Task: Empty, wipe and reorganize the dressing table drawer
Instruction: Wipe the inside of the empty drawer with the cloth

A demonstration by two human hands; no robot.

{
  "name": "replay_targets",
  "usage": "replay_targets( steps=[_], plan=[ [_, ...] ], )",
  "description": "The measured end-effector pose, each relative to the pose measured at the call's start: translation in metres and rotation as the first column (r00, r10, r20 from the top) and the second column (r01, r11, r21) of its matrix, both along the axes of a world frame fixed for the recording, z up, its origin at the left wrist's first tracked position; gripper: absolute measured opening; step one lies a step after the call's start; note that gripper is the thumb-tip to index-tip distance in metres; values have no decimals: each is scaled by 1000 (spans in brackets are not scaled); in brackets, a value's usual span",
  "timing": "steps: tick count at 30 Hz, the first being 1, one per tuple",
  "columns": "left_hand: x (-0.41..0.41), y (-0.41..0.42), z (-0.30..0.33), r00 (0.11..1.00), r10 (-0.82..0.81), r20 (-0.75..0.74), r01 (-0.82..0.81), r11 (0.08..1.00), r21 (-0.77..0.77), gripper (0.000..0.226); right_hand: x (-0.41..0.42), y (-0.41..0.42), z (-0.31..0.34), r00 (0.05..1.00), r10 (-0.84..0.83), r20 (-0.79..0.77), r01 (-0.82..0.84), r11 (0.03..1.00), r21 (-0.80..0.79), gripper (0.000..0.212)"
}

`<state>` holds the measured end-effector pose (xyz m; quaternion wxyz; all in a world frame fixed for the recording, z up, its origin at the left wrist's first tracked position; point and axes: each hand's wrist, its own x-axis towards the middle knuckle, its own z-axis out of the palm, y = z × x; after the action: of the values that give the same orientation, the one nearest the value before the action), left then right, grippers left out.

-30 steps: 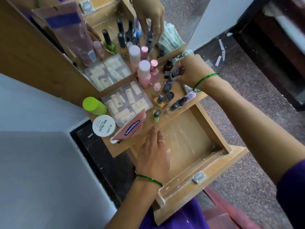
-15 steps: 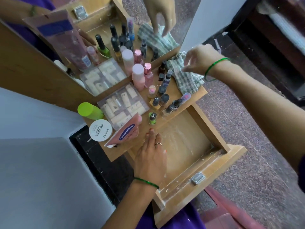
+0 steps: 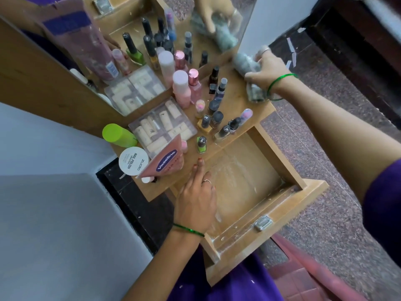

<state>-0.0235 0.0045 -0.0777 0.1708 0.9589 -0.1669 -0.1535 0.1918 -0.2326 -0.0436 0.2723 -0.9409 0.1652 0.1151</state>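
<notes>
Drawer (image 3: 256, 170) open and bare, cosmetics on the worktop (image 3: 240, 98).
Left hand (image 3: 196, 199) lies flat, fingers together, on the drawer's left wall; right hand (image 3: 265, 71) grips a cloth (image 3: 245, 63) at the worktop's far corner. A pink tube (image 3: 166, 160) reads "Vaseline", a white tub (image 3: 133, 160) "NAIL POLISH".

The drawer (image 3: 256, 181) is pale, matt wood, its bottom streaked with whitish smears, and its handle (image 3: 263, 223) is shiny metal. The table (image 3: 238, 98) is the same light wood, smooth. The cloth (image 3: 249, 68) is soft, checked fabric, bunched and blurred. The box (image 3: 160, 124) is clear glossy plastic. The tube (image 3: 165, 159) looks like smooth pink plastic. The round jar lid (image 3: 133, 161) is matt white. The floor (image 3: 325, 224) is speckled stone.
</notes>
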Motion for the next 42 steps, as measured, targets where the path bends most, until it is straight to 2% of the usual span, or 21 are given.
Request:
replay_targets(
  steps=[3, 5, 7, 9, 10, 11, 13, 17, 19, 21, 23, 24, 26, 28, 30, 34, 39, 42],
  plan=[
    [-2, 5, -4, 999, -32, 16, 32, 999, -6, 43, -25, -14, 0, 948, -256, 188, 215, 953, 213, 28],
    [-3, 7, -5, 999, -37, 13, 37, 999, -39, 48, -49, -24, 1, 854, -460, 241, 316, 828, 463, 24],
    [-5, 9, -5, 999, -35, 13, 36, 996, -86, 53, -81, -35, 6, 731, -647, 217, 420, 677, 604, 20],
    [-12, 12, -3, 998, -48, 47, 52, 995, -90, 61, -118, -40, 10, 621, -775, 119, 495, 505, 707, 20],
    [-17, 15, -2, 996, -57, 66, 63, 995, -84, 65, -137, -39, 11, 589, -805, 64, 511, 433, 743, 22],
    [-24, 18, -3, 995, -64, 83, 71, 994, -84, 67, -156, -35, 12, 581, -813, 27, 526, 401, 750, 23],
    [-38, 27, -8, 992, -77, 102, 85, 994, -75, 70, -190, -23, 8, 654, -757, -3, 549, 472, 690, 27],
    [-67, 49, -24, 997, -75, 33, 74, 996, 40, 74, -236, 5, -17, 891, -455, -12, 415, 801, 431, 32],
    [-76, 55, -29, 1000, -11, -22, 14, 995, 104, 77, -239, 14, -28, 943, -332, 29, 318, 921, 224, 33],
    [-83, 57, -32, 996, 69, -64, -61, 990, 124, 81, -232, 22, -37, 966, -200, 163, 188, 978, 88, 38],
    [-88, 56, -34, 984, 153, -92, -144, 985, 93, 82, -221, 28, -54, 971, -23, 237, 36, 998, -51, 44],
    [-90, 55, -34, 976, 192, -102, -185, 980, 75, 82, -214, 31, -66, 975, 67, 210, -35, 987, -154, 48],
    [-93, 49, -36, 957, 260, -126, -255, 965, 53, 82, -203, 35, -92, 980, 184, 72, -154, 938, -310, 54],
    [-93, 42, -39, 940, 308, -144, -305, 951, 43, 84, -196, 40, -110, 972, 231, -42, -230, 902, -366, 53],
    [-95, 34, -41, 924, 340, -173, -338, 940, 44, 86, -195, 43, -120, 951, 264, -159, -304, 888, -344, 54],
    [-104, 18, -46, 879, 405, -251, -407, 912, 46, 91, -196, 34, -126, 932, 289, -220, -345, 892, -292, 60],
    [-116, -1, -60, 823, 496, -276, -519, 855, -11, 94, -190, 27, -130, 932, 297, -208, -341, 912, -228, 74],
    [-126, -8, -66, 803, 532, -270, -563, 825, -47, 97, -189, 29, -138, 945, 277, -175, -310, 929, -201, 75]
  ],
)
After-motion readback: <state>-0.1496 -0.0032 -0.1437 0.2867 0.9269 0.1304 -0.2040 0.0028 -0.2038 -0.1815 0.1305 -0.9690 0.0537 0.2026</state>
